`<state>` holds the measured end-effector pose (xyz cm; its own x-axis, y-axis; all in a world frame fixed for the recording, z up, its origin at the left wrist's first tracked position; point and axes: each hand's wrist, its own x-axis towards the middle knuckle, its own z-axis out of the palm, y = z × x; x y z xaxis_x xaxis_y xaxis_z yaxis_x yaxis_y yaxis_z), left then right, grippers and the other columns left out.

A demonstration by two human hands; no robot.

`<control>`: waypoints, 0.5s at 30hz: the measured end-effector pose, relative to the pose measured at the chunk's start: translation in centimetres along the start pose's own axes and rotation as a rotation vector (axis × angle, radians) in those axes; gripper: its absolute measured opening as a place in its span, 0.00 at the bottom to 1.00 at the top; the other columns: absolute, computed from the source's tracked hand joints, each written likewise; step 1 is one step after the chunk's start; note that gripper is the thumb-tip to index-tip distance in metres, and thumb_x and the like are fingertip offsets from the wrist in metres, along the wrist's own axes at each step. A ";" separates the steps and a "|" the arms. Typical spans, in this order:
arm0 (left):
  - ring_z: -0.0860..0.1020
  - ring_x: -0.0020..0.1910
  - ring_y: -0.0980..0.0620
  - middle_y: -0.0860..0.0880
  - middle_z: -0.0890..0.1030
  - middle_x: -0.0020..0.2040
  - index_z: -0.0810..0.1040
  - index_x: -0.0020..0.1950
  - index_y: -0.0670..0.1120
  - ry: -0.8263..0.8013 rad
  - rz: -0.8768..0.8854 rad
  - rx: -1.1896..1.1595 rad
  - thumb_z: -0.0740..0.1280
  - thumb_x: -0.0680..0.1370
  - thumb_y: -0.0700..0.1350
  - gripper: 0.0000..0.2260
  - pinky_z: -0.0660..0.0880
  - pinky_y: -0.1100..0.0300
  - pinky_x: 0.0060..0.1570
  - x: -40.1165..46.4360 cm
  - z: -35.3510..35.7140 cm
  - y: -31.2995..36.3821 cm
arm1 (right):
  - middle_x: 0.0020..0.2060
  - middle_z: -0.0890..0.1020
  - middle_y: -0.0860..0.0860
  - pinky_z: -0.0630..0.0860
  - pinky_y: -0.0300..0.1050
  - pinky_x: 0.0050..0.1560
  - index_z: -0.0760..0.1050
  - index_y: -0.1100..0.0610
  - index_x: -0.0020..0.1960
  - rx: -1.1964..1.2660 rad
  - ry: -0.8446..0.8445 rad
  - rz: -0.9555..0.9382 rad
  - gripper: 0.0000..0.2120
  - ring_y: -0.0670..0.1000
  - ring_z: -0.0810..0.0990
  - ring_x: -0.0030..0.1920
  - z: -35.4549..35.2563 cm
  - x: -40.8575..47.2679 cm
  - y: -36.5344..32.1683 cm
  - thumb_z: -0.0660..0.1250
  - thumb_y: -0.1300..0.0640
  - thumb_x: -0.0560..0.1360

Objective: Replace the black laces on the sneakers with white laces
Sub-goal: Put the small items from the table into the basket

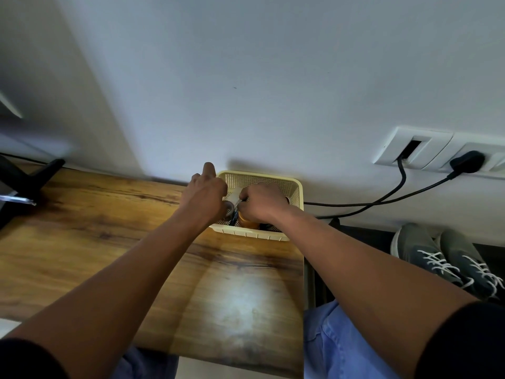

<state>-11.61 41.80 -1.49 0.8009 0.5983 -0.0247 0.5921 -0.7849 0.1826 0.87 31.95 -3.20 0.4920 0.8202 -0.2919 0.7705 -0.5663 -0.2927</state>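
Two dark grey sneakers (426,253) (470,266) with white laces stand on the floor at the right, beyond the table's edge. Both my hands reach into a cream plastic basket (297,192) at the back of the wooden table (109,228). My left hand (205,192) curls over a grey round object (230,207) at the basket's left side, with one finger sticking up. My right hand (262,201) is curled and pinches a small pale thing (237,197) between the two hands. An orange item (247,222) and dark things lie in the basket, partly hidden by my hands.
The basket stands against the white wall. Wall sockets (410,147) at the right hold a black plug (467,161), and its cables run down behind the table. A black stand (30,176) sits at the table's far left. My blue-clad legs show below the table.
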 end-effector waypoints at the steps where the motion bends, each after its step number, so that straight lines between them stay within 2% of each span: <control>1: 0.76 0.56 0.38 0.43 0.69 0.60 0.85 0.53 0.44 -0.001 0.001 0.000 0.77 0.75 0.51 0.13 0.78 0.46 0.52 0.0 0.0 0.0 | 0.68 0.80 0.53 0.65 0.55 0.73 0.79 0.50 0.67 -0.003 -0.003 0.002 0.19 0.60 0.71 0.71 0.0 0.1 0.0 0.62 0.45 0.80; 5: 0.78 0.52 0.38 0.44 0.70 0.59 0.85 0.49 0.44 0.004 -0.016 -0.014 0.79 0.73 0.48 0.10 0.78 0.48 0.47 0.0 -0.2 -0.1 | 0.63 0.82 0.51 0.69 0.55 0.70 0.82 0.49 0.60 0.018 0.006 -0.015 0.16 0.60 0.74 0.68 -0.1 0.1 -0.4 0.61 0.46 0.79; 8: 0.78 0.51 0.38 0.43 0.70 0.60 0.85 0.48 0.43 -0.010 -0.020 -0.020 0.79 0.72 0.46 0.10 0.79 0.47 0.49 0.0 -0.4 -0.2 | 0.64 0.82 0.50 0.73 0.56 0.67 0.82 0.46 0.62 0.032 0.020 -0.010 0.16 0.61 0.73 0.68 -0.2 0.1 -0.7 0.61 0.46 0.79; 15: 0.79 0.54 0.38 0.43 0.71 0.63 0.87 0.49 0.45 -0.037 -0.016 -0.017 0.78 0.72 0.48 0.09 0.78 0.49 0.51 0.1 -0.4 -0.5 | 0.66 0.81 0.49 0.70 0.57 0.69 0.82 0.43 0.62 0.049 0.014 -0.005 0.17 0.61 0.70 0.70 -0.1 -0.1 -0.7 0.60 0.47 0.79</control>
<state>-11.89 42.29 -1.19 0.7940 0.6045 -0.0641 0.6038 -0.7719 0.1990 0.34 32.31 -2.89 0.4939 0.8240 -0.2775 0.7523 -0.5650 -0.3388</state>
